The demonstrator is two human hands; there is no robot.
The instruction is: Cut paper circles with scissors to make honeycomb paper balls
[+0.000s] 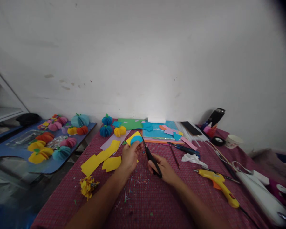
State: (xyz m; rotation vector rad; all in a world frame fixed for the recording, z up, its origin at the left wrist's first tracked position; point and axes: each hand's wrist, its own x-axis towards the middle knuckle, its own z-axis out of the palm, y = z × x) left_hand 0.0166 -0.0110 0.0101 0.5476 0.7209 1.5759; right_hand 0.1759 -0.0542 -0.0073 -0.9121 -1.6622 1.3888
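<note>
My left hand (130, 156) holds up a piece of yellow paper (132, 137) with a blue paper circle (136, 140) lying against it. My right hand (163, 167) grips black scissors (150, 156), whose blades point up toward the edge of the paper. Both hands hover over a maroon checked tablecloth (157, 197) strewn with small paper scraps. Yellow paper strips (98, 157) lie just left of my left hand.
A yellow glue gun (219, 184) lies at right near a white appliance (259, 194). Stacked coloured sheets (157, 130), paper pumpkins (109, 127), a pen (184, 149), a paper cup (232, 140) and a black bottle (215, 116) stand farther back. More paper pumpkins cover a blue side table (21, 149).
</note>
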